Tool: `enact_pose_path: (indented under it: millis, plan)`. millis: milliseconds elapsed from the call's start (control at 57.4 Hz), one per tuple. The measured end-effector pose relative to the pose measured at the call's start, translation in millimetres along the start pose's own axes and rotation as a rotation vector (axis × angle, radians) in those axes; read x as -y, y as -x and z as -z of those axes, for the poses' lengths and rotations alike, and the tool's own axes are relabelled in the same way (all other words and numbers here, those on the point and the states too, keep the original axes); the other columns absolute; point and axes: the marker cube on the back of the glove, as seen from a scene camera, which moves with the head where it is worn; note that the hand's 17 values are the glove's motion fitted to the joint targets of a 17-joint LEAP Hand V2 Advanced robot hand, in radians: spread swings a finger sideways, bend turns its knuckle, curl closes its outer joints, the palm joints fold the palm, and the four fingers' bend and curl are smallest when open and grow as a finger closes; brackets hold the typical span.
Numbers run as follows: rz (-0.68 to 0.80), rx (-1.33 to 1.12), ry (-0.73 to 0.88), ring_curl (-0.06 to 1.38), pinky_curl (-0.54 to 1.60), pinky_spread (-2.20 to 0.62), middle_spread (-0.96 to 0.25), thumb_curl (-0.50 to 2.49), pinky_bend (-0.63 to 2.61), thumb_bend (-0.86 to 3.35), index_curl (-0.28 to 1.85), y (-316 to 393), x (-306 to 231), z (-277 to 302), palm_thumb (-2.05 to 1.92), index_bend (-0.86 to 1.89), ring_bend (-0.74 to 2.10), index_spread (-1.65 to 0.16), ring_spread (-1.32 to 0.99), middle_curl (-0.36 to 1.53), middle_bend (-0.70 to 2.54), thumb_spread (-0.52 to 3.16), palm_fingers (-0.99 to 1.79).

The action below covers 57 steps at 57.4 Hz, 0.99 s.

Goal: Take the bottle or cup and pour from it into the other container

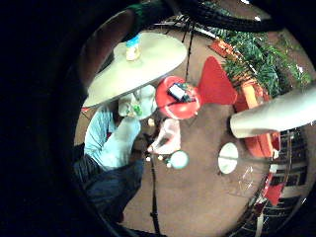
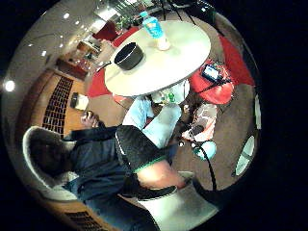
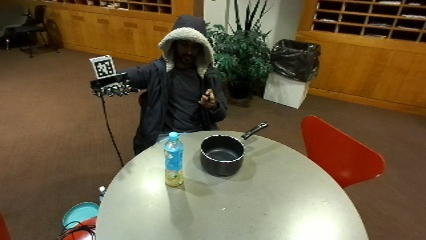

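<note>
Person in a hooded jacket sits behind the round table [image 3: 279, 210] in the outside view, with the gloved right hand [image 3: 112, 86] raised out to the side at shoulder height, well apart from the table. I cannot tell if its fingers are spread or curled. The bottle [image 3: 174, 166] stands upright on the table, just beside the black pot [image 3: 222, 155], and nothing touches them. In the little finger side palm view the bottle [image 1: 132, 48] stands far away on the table. In the thumb side palm view bottle [image 2: 156, 31] and pot [image 2: 128, 55] stand near each other on the table [image 2: 168, 67]
</note>
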Motion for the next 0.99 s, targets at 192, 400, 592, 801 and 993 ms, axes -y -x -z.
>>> enact_pose_path:
  millis: [192,400,592,801,993]
  plan:
    - [0.146,0.005,0.173,0.06,0.17,0.26,-0.15,0.16,0.32,0.03,0.21,-5,-14,8,0.21,0.31,0.15,-0.4,-0.05,0.17,0.32,0.79,0.32]
    - [0.137,-0.011,0.316,0.08,0.23,0.3,-0.16,0.23,0.32,-0.02,0.27,-6,-21,13,0.23,0.27,0.16,-0.45,-0.05,0.23,0.3,0.91,0.3]
    - [0.117,-0.02,0.234,0.09,0.27,0.31,-0.15,0.27,0.33,-0.03,0.3,-1,-10,2,0.22,0.23,0.16,-0.46,-0.04,0.26,0.27,0.92,0.29]
    - [0.131,-0.051,0.352,0.09,0.3,0.32,-0.14,0.3,0.35,-0.03,0.32,12,1,-4,0.21,0.18,0.16,-0.46,-0.01,0.29,0.26,0.9,0.28]
    - [0.11,-0.089,0.245,0.1,0.32,0.32,-0.13,0.32,0.36,-0.04,0.32,29,57,-29,0.2,0.17,0.16,-0.47,0.01,0.31,0.25,0.88,0.25]
